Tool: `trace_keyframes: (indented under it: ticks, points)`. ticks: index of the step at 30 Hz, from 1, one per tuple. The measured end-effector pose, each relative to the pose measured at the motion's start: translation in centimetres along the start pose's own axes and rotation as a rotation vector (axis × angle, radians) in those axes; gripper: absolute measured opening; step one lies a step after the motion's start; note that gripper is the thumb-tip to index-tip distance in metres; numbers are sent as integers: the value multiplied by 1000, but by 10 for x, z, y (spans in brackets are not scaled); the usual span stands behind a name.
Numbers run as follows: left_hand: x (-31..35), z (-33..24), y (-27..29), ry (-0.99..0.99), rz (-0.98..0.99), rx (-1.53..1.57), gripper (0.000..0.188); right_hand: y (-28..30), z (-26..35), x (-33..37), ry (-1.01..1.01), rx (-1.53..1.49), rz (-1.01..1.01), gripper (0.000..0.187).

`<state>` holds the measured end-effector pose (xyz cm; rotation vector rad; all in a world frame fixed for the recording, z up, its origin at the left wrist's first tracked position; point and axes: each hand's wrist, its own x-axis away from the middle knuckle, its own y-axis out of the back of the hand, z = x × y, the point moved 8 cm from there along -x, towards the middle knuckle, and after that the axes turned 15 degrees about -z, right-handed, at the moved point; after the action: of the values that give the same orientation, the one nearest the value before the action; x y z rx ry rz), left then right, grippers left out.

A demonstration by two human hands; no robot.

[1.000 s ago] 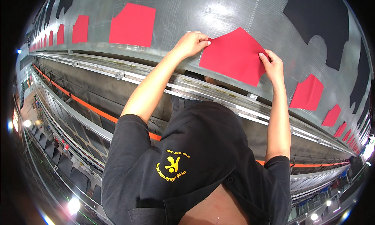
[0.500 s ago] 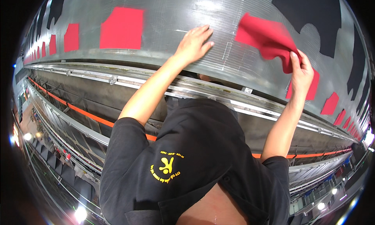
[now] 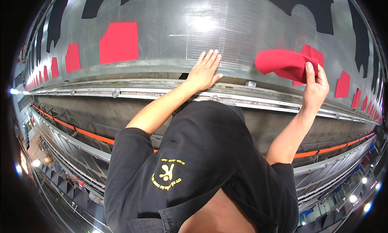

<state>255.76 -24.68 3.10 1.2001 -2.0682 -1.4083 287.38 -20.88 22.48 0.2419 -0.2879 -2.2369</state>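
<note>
My left hand (image 3: 203, 73) lies with its fingers stretched out on the near edge of the shiny grey table (image 3: 165, 43), close to a pale outline marked there. In my right hand (image 3: 316, 87) a red fabric piece (image 3: 281, 63) is pinched between thumb and fingers. The piece is raised and curled over, its free end pointing left. Partly hidden behind it, another red piece (image 3: 313, 53) lies on the table.
Flat red cut pieces (image 3: 119, 43) lie along the table's near side, left and right. Black fabric pieces (image 3: 301, 2) lie farther back. A metal rail (image 3: 157, 92) runs along the front edge; an orange bar (image 3: 85, 132) sits below it.
My right hand has drawn the red fabric piece nearer, and it has curled over. My left hand has slid toward the table's front edge. The whole view has shifted a little.
</note>
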Motion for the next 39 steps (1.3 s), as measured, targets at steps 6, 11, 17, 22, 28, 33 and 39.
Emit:
trace_keyframes:
  ticks: [6, 11, 17, 22, 28, 33, 39]
  points:
    - [17, -30, -17, -230, 238, 187, 66, 2, 11, 15, 6, -16, 5, 22]
    - [4, -36, -11, -274, 300, 181, 53, 5, -4, 20, -30, 35, 1, 29]
    - [-3, 3, 32, 350, -44, 603, 47, -65, 34, 70, 180, 123, 609, 12]
    - [-4, 58, 57, 754, -178, 1284, 75, -121, 45, 127, 114, 93, 1082, 12]
    - [14, 35, 71, 609, 269, 1104, 78, -133, 31, 123, 203, 177, 1070, 13]
    - [22, 27, 72, 478, 83, 854, 69, -134, 27, 140, 103, 145, 1169, 14]
    - [39, 11, 31, 550, 363, 939, 70, -130, 30, 149, 69, 145, 1209, 15]
